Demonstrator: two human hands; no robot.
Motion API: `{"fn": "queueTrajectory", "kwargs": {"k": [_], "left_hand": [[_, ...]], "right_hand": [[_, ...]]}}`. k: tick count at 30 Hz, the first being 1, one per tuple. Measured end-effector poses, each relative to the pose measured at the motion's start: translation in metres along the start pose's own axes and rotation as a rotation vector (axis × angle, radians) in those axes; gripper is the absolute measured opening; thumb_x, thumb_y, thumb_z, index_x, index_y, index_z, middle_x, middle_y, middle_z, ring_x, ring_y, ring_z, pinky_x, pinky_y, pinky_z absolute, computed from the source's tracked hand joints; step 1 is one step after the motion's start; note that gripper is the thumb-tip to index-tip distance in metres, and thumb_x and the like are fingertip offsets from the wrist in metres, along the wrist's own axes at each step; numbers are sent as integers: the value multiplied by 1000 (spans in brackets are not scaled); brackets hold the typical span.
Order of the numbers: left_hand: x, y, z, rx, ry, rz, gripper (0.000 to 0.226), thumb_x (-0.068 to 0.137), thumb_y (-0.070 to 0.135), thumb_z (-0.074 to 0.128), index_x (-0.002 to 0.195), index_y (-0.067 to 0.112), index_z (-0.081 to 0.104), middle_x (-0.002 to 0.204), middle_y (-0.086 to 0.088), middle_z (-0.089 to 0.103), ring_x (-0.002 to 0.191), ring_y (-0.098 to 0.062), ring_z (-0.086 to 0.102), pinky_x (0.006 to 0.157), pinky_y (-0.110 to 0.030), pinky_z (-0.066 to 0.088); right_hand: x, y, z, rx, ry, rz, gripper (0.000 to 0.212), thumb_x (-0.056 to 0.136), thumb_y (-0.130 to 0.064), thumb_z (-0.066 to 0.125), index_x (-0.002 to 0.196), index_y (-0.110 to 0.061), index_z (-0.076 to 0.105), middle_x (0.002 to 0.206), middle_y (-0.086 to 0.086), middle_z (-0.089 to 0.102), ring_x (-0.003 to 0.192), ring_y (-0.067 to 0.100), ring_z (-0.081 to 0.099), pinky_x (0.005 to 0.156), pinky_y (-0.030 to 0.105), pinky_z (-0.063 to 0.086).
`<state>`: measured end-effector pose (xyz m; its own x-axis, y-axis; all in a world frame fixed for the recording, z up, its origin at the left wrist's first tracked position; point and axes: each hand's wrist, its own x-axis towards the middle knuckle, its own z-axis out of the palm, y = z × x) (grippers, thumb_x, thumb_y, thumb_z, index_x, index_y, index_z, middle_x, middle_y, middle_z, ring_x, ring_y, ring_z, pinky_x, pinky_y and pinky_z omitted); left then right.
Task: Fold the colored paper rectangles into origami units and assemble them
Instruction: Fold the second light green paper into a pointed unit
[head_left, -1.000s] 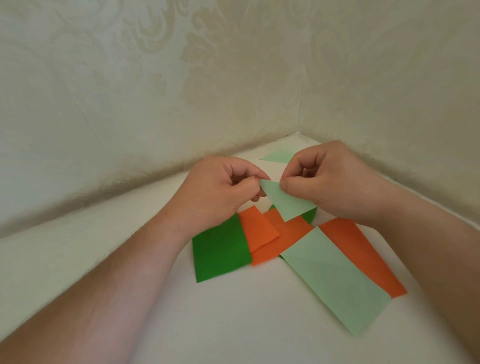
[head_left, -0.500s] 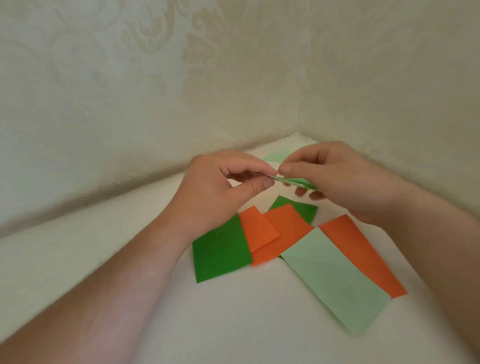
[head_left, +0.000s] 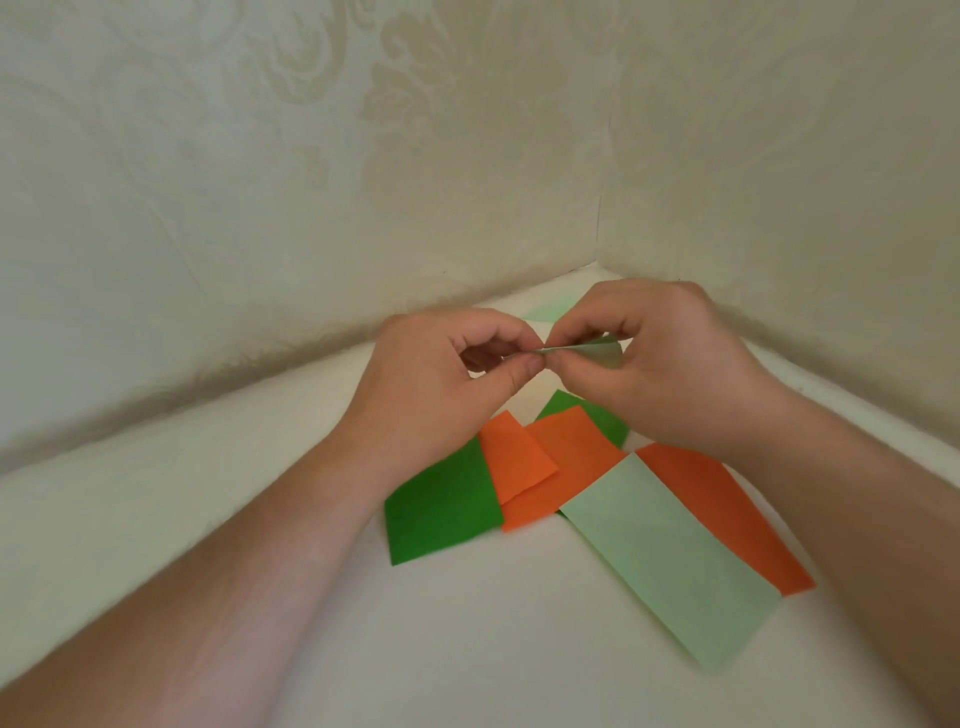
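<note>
The left hand (head_left: 447, 384) was curled, its thumb and forefinger pinching the left tip of a small pale green folded paper piece (head_left: 597, 351) held in the air. Below that hand, on the white bench (head_left: 260, 493), lay a dark green paper rectangle (head_left: 441, 514), with a folded orange paper rectangle (head_left: 517, 457) overlapping its right edge and a second orange sheet (head_left: 566, 462) beneath that.

The pale green piece lay nearly edge-on to the camera, its long axis running left to right between the two hands, so both were equally near it. The right hand (head_left: 670, 369) was also curled, pinching the piece from the other side, thumb below and fingers above, and most of the paper sat on its side. Any next crease probably depended on that shared pinch line.

Below the right hand lay a long pale green paper rectangle (head_left: 670, 566) over a long orange strip (head_left: 727, 514); another dark green sheet (head_left: 582, 410) peeked out just under the wrist.
</note>
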<state>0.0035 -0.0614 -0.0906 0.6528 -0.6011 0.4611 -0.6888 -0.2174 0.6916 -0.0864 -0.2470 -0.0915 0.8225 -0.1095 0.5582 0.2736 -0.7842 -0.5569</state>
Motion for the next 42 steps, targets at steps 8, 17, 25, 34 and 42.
{"fn": "queueTrajectory", "kwargs": {"k": [8, 17, 25, 34, 42], "left_hand": [[-2, 6, 2, 120, 25, 134, 12, 84, 14, 77, 81, 26, 77, 76, 20, 70, 79, -6, 69, 71, -14, 48], [-2, 7, 0, 172, 61, 116, 12, 79, 16, 78, 76, 28, 77, 72, 19, 69, 82, -1, 66, 67, -5, 40], [-2, 9, -3, 151, 80, 44, 13, 78, 17, 77, 75, 29, 76, 75, 20, 70, 82, 1, 65, 65, -6, 42], [-1, 5, -7, 162, 105, 28, 12, 79, 18, 78, 74, 29, 76, 75, 19, 71, 81, -1, 67, 72, -9, 47], [3, 2, -12, 112, 118, -16, 16, 85, 22, 80, 80, 37, 77, 76, 25, 72, 80, 3, 67, 68, -6, 42]], "right_hand": [[1, -7, 3, -105, 44, -118, 9, 77, -21, 67, 72, -19, 75, 69, -7, 65, 69, 14, 62, 62, 38, 49], [1, -4, 1, -82, -21, -46, 10, 80, -23, 69, 77, -27, 78, 74, -14, 70, 77, 9, 67, 68, 38, 54], [2, 0, -2, -73, 36, -48, 8, 84, -26, 72, 78, -26, 78, 74, -15, 70, 74, 10, 66, 62, 35, 53], [5, 6, -6, -116, 12, -62, 7, 89, -22, 78, 84, -26, 79, 78, -16, 69, 76, 8, 65, 67, 34, 53], [5, 8, -9, -112, 85, 28, 11, 84, -25, 83, 77, -27, 76, 74, -14, 65, 70, 10, 61, 65, 29, 48]]}}
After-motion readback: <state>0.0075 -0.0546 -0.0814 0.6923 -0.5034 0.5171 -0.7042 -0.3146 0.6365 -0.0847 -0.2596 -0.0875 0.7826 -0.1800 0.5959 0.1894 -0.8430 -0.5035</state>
